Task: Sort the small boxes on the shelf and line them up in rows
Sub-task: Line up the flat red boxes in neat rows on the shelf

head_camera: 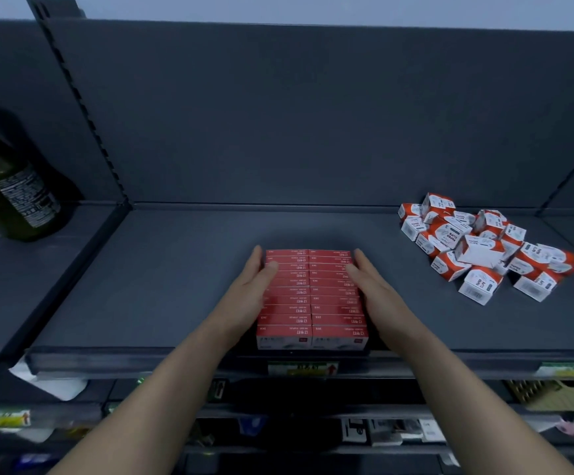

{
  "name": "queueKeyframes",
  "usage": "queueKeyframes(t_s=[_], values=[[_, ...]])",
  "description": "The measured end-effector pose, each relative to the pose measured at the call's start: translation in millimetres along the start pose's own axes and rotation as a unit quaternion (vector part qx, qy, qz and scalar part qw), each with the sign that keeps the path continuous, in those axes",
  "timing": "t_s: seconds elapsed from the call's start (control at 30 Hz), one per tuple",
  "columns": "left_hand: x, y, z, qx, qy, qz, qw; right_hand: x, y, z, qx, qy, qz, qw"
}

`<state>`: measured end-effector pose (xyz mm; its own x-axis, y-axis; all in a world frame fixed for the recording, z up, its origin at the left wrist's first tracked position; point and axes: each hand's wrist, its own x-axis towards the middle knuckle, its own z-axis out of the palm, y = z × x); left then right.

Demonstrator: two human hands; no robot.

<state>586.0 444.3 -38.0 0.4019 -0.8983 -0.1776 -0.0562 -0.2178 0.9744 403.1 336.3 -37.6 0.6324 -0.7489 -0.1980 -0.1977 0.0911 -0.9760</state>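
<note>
Pressing inward from both flanks, the left hand point(253, 286) and the right hand point(369, 286) are lying flat against the long sides of the block of red boxes point(313, 299). Fingers are straight and together. Neither hand is gripping anything; both are open-palmed and touching cardboard.

The block is sitting in two columns at 6 o'clock on the shelf point(176, 275), its front faces running level with the lip above the price label point(302, 368).

Assessment: the squaring of the red rows appears to be in hand. To do it well, both palms should be bearing evenly along the whole length and staying low on the sides, so that no box is buckling upward or skewing at the far end. The seam between the columns is looking closed.

At 2 o'clock the pile of orange-and-white boxes point(484, 252) is lying jumbled, well apart from the block, and is awaiting sorting.

At 9 o'clock a green bottle point(15, 197) is standing in the neighbouring bay
</note>
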Motion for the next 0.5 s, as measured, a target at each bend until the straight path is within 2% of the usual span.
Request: queueKeyframes(t_s=[0.1,0.17,0.33,0.5], values=[[-8.7,-6.2,-17.4,0.057,-0.088,0.023,0.994,-10.6,2.1,-18.1,-0.103,-0.091,-0.027,0.990],[-16.5,-7.7,-18.7,0.085,-0.120,0.028,0.989,-17.2,-0.8,-18.3,-0.162,-0.128,-0.026,0.978],[-20.2,-4.7,-13.6,0.147,-0.116,0.049,0.981,-21.3,-2.5,-9.7,-0.217,-0.140,-0.068,0.964],[-18.7,-6.5,-15.8,0.170,-0.106,0.047,0.979,-22.1,-2.8,-5.9,-0.271,-0.114,-0.099,0.951]])
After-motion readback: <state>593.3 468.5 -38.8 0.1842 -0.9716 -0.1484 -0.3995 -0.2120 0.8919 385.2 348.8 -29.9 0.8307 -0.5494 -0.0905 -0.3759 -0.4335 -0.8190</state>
